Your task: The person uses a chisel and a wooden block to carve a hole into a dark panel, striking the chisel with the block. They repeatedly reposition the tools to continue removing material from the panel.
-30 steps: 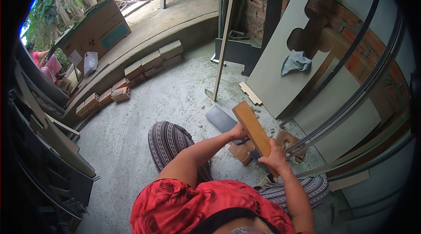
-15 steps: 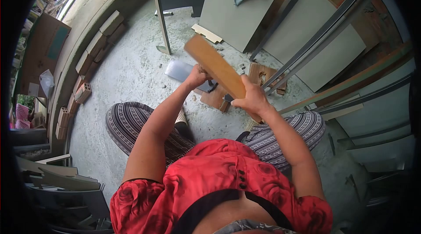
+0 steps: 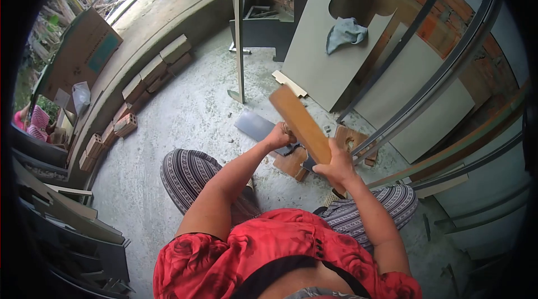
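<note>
My right hand (image 3: 338,165) is wrapped round a thick orange-brown wooden plank (image 3: 300,124), which slants up and left from it. Beside the plank's left edge, my left hand (image 3: 280,137) is closed; what its fingers hold is mostly hidden. A flat grey strip (image 3: 252,124) lies under and left of that hand, with a ragged dark edge near the fingers. Below both hands is a worn wooden board (image 3: 290,165) on the floor. A dark grey piece (image 3: 308,163) shows partly beside my right hand.
Black and silver frame bars (image 3: 409,91) slant close to my right side. Large pale panels (image 3: 328,47) lean ahead, one with a blue-grey cloth (image 3: 346,34) on it. Bricks (image 3: 150,70) line the curved ledge at left. Small scraps lie on the concrete floor (image 3: 185,114).
The view has shifted, so the surroundings appear lower and further right. The plank's upper end now sits slightly nearer my left hand. Both hands keep their closed hold.
</note>
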### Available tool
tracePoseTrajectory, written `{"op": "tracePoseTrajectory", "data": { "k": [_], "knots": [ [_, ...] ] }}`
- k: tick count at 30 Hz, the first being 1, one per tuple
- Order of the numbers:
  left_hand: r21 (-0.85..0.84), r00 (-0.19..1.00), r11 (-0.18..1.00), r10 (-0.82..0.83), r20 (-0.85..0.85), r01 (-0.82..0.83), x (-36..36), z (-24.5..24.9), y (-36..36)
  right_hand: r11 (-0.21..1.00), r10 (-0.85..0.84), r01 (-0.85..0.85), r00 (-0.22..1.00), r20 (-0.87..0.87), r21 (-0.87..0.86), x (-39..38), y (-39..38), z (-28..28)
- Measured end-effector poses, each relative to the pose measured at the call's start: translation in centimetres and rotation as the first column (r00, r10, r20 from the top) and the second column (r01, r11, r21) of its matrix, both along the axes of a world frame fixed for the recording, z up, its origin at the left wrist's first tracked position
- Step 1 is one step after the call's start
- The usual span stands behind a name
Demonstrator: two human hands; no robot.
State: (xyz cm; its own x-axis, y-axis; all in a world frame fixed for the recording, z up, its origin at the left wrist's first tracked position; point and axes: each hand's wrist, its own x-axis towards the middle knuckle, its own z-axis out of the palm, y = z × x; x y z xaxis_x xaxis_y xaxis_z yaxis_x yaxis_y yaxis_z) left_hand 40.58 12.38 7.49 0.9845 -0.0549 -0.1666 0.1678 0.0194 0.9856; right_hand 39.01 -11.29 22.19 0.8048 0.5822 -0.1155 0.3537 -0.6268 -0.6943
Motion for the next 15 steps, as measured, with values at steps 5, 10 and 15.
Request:
{"op": "tracePoseTrajectory", "data": {
  "k": [5, 10, 15],
  "knots": [
    [0.021, 0.998, 1.0, 0.004, 0.059, -0.005, -0.8, 2.1, -0.4, 0.997, 0.009, -0.013, 0.998, -0.056, -0.07, 0.2, 0.2, -0.9],
    [0.032, 0.992, 0.997, -0.07, 0.105, 0.067, -1.2, 2.6, -0.3, 0.991, 0.028, -0.036, 0.998, -0.061, -0.132, 0.1, 0.0, -2.2],
    [0.116, 0.994, 0.993, -0.045, 0.097, 0.033, -2.2, 3.9, -0.6, 0.996, 0.052, -0.049, 0.998, 0.032, -0.081, 0.0, -0.4, -2.9]
  ]
}}
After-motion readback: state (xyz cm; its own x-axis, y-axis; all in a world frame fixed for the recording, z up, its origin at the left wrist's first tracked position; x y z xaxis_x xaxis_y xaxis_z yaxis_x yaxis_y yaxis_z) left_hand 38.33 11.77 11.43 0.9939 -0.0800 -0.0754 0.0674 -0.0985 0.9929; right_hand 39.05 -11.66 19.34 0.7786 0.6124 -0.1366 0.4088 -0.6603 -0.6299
